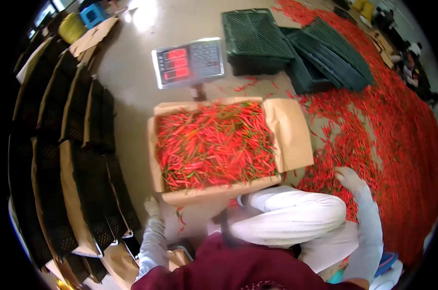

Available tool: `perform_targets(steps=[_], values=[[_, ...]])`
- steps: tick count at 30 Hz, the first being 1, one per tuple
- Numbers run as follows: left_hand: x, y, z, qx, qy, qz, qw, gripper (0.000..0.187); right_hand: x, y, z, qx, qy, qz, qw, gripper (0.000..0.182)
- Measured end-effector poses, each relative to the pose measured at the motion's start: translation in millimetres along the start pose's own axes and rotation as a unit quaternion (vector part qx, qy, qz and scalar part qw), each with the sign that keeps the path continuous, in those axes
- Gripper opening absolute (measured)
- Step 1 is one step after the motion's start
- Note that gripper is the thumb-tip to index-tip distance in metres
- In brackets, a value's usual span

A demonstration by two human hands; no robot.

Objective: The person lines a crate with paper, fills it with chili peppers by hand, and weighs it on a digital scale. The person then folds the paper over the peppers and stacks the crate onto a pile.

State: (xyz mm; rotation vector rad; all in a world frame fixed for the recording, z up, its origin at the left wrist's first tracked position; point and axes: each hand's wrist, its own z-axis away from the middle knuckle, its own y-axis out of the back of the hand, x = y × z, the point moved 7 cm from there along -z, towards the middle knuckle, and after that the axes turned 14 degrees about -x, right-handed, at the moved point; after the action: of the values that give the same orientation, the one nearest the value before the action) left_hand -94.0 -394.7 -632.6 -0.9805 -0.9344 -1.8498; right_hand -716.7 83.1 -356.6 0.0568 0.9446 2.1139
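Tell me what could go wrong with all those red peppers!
The peppers look full to the top of the box, so some might tumble out if it gets bumped. The bent knee is close enough that it might do that. The tilted green crates could slide onto the loose peppers.

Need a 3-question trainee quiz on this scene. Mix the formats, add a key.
1. Multiple choice: where is the person's right hand?
A) at the blue stool
B) at the loose red peppers on the floor
C) inside the yellow sack

2. True or false: the digits on the scale are lit red.

3. Fill in: the crates beyond the filled box, to the right of the scale, are dark ____.

Key: 1 B; 2 true; 3 green
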Motion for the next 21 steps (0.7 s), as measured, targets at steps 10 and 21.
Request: perform_targets(steps=[10,21], values=[[9.4,-36.9,-17.1,-0.203,0.14,0.077,0.966,0.036,-57.7,-99.6,-176.3,-0.059,-0.046,0.35,0.934,0.051],[14.9,-69.5,-29.6,-0.163,0.068,0.036,0.984,0.042,-54.2,-70.3,-213.1,0.087,-0.049,0.088,0.991,0.059]])
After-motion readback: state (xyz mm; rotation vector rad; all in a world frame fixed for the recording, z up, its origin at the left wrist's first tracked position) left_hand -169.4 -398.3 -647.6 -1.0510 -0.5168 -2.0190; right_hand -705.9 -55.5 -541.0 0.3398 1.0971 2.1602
